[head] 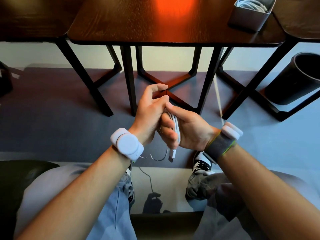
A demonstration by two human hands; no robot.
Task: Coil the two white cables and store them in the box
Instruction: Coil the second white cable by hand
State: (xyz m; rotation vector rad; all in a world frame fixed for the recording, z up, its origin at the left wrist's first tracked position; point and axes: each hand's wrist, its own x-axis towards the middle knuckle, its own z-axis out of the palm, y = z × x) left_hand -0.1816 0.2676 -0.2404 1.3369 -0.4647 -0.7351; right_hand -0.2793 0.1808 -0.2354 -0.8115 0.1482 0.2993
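Both bare forearms reach forward and angle inward, so the hands meet in front of the knees. The right hand (pixel 187 129) is turned palm-inward, its fingers and thumb curled round a coil of white cable (pixel 175 126). The left hand (pixel 149 110) presses against the right hand's fingers, its own fingers bent and the forefinger arched above the thumb. Whether it grips the cable too is hidden.

The table (pixel 121 19) was dark grained wood with a sheen; the box (pixel 249 17), upper right, matt grey; the cable (pixel 176 126) smooth white plastic.
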